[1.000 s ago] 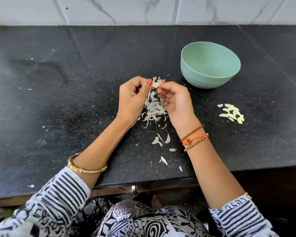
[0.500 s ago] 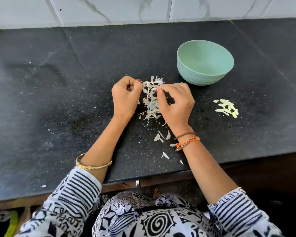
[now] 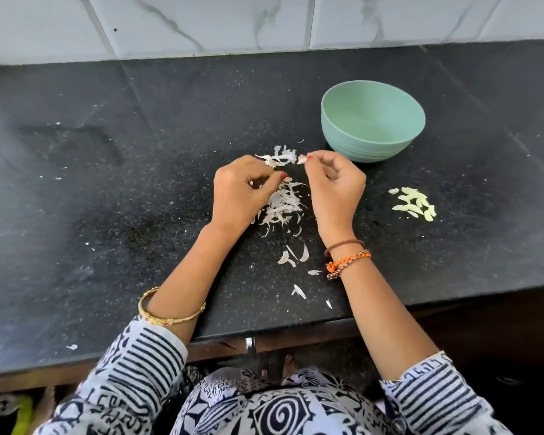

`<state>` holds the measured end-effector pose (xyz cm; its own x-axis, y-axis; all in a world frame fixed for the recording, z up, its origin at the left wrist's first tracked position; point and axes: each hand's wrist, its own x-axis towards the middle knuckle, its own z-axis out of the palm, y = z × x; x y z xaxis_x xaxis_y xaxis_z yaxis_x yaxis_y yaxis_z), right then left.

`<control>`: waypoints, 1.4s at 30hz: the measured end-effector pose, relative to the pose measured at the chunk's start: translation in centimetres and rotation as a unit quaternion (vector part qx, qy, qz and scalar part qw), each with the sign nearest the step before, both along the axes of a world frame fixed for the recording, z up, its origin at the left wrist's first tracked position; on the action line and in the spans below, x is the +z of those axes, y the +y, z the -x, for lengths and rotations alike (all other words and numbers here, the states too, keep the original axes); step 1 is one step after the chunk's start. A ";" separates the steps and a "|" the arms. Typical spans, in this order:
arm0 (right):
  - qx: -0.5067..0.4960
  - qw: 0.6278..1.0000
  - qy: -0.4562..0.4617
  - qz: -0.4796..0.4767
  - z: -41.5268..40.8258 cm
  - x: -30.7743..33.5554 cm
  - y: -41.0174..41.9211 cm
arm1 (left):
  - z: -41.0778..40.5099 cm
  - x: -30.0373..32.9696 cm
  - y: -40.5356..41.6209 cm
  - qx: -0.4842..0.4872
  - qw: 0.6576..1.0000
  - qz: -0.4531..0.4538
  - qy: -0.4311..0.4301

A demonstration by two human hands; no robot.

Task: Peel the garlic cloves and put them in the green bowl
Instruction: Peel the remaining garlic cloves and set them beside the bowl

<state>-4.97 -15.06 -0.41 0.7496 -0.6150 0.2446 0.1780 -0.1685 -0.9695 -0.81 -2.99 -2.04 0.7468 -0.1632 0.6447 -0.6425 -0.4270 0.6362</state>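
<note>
Garlic clove [image 3: 301,159] — pinched at right hand [image 3: 335,186] fingertips.

I see my right hand [image 3: 335,189] pinching a garlic clove [image 3: 301,159] above the skins [image 3: 281,204]; green bowl [image 3: 372,120] at one o'clock; left hand [image 3: 241,193] curled beside.

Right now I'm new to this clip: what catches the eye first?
The two hands, left hand and right hand, meet mid-counter over a heap of white garlic skins. Behind the right hand stands the green bowl, apparently empty; peeled cloves lie in a cluster to its right.
</note>
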 end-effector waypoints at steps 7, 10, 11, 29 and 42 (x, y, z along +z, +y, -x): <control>0.003 1.000 -0.023 0.002 -0.5 -0.3 -0.4 | -0.3 -0.2 0.2 -0.004 0.997 -0.058 0.052; -0.006 1.000 -0.025 0.011 -0.8 -0.8 -0.8 | -0.2 -0.3 0.1 -0.002 0.996 -0.064 0.059; -0.006 1.000 -0.020 0.019 -1.0 -0.9 -0.9 | -0.2 -0.2 0.2 -0.003 0.996 -0.065 0.059; -0.158 0.972 0.060 0.162 2.9 -1.0 -5.9 | 0.5 0.0 0.3 -0.037 0.995 -0.051 0.077; -0.239 0.882 0.262 0.312 5.4 -0.2 -9.3 | 1.4 -0.1 0.6 -0.029 0.995 -0.074 0.054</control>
